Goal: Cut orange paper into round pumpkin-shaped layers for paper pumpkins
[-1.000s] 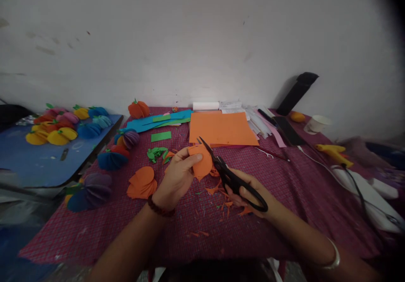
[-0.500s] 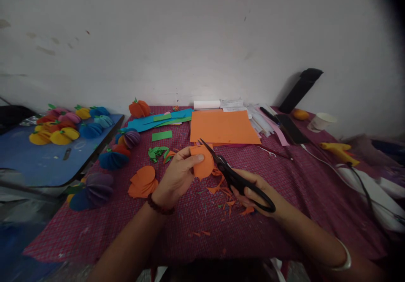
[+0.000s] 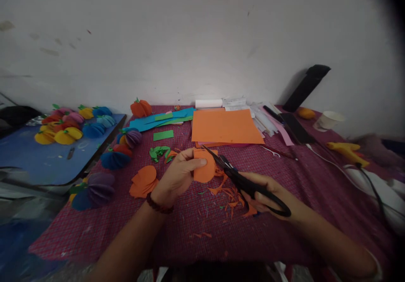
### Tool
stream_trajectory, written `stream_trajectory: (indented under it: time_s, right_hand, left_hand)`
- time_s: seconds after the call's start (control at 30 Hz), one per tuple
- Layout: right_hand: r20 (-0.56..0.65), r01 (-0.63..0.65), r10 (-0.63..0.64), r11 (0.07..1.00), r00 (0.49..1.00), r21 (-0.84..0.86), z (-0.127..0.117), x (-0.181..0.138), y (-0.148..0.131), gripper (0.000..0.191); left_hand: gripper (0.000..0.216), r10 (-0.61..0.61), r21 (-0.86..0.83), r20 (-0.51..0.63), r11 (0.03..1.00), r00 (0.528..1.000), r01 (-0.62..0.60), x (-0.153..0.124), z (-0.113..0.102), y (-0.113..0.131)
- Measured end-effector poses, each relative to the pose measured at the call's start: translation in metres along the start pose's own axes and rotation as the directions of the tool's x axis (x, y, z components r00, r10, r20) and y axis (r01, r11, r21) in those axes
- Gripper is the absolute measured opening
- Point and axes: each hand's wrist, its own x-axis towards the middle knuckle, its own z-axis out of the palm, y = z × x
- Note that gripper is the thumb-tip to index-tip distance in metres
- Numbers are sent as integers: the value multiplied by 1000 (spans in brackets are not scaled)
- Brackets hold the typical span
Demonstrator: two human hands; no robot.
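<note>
My left hand [image 3: 179, 172] pinches a small orange paper piece [image 3: 204, 172], rounded along its lower right edge, with the thumb lying on top. In my right hand [image 3: 265, 189] are black-handled scissors [image 3: 243, 180], fingers through the loops. Their blades lie parted at the paper's upper right edge. Orange paper scraps [image 3: 230, 197] are scattered on the tablecloth under the scissors. Left of my left wrist rests a fanned pile of rounded orange cutouts [image 3: 144, 182]. Crumpled green scraps [image 3: 159, 153] lie just beyond that hand.
Large orange sheets [image 3: 228, 126] lie behind my hands, beside blue strips [image 3: 148, 123] and a green rectangle [image 3: 163, 135]. Paper pumpkins [image 3: 116, 158] line the left side, with more on a blue table [image 3: 47, 164]. A yellow glue gun [image 3: 348, 152] and a paper cup [image 3: 329, 120] stand right.
My right hand and the scissors have shifted right and slightly down, and the blades look wider apart. My left hand still holds the orange piece, a little lower. The whole view has shifted slightly.
</note>
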Motion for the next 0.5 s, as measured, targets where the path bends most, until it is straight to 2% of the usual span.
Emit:
stream_trajectory:
  time_s: [0.1, 0.2, 0.37, 0.5]
  right_hand:
    - [50, -20, 19, 1000, 999, 23, -3, -3, -5, 64]
    - [80, -63, 64, 998, 995, -24, -9, -8, -9, 65]
    - [68, -103, 114, 982, 991, -157, -18, -16, -15, 60]
    - [39, -170, 179, 970, 983, -176, -16, -23, -26, 58]
  left_hand:
    - [16, -17, 14, 26, 1000, 1000, 17, 0, 1, 1]
    - [19, -62, 35, 15, 998, 998, 61, 0, 1, 2]
    - [23, -110, 54, -2, 992, 994, 110, -2, 0, 1]
    - [21, -144, 62, 29, 988, 989, 142, -4, 1, 0]
